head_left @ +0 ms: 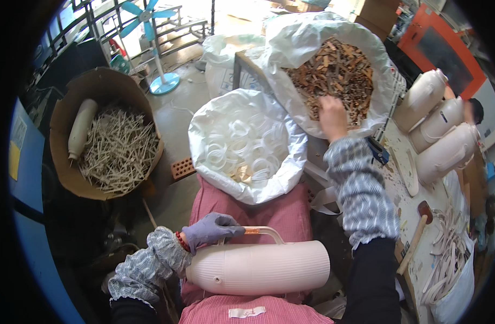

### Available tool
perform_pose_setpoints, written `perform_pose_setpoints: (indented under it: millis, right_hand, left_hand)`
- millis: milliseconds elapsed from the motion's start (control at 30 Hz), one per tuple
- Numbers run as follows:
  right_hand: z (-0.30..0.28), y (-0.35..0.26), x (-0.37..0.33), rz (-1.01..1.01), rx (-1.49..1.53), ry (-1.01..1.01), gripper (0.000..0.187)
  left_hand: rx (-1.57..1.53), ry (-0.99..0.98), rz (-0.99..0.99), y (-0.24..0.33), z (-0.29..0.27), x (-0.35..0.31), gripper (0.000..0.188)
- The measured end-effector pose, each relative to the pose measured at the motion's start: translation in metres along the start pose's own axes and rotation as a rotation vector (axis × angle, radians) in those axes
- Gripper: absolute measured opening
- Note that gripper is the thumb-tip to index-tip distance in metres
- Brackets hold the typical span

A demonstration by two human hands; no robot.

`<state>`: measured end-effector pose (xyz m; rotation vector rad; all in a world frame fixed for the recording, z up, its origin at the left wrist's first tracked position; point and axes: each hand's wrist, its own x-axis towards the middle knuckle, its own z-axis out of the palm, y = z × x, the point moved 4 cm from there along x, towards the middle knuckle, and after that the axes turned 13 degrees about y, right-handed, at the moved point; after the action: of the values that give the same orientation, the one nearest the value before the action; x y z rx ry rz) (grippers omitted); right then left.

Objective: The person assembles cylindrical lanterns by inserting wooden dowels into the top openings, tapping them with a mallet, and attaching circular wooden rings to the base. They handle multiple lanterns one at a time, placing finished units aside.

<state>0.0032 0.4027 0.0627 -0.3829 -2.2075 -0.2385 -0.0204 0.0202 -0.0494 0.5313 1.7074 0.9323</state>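
A cream ribbed flask body point(261, 267) lies on its side across my lap on a pink apron. My left hand point(211, 229), in a purple glove, grips its thin cream handle point(263, 231) near the neck end. My right hand point(333, 113), bare, reaches far forward into a white sack point(296, 43) full of small brown metal pieces point(336, 73), fingers down among them. Whether it holds a piece is hidden.
A white sack of white plastic rings point(246, 146) stands just ahead of my knees. A cardboard drum of pale sticks point(115, 148) is at left. Three cream flask bodies point(439, 129), a mallet point(417, 232) and cream handles point(447, 259) lie on the bench at right.
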Motion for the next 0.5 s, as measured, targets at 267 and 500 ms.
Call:
perform_pose_setpoints:
  millis: [267,500]
  right_hand:
    - [0.0,0.032,-0.001,0.191,-0.089,-0.033,0.043]
    - [-0.071,-0.082,-0.073,0.639,1.03,-0.33,0.02]
  left_hand:
    - [-0.134,-0.065,0.192,0.019,-0.004,-0.018,0.041]
    - [0.114,-0.049,0.296,0.048,0.005,-0.031,0.043]
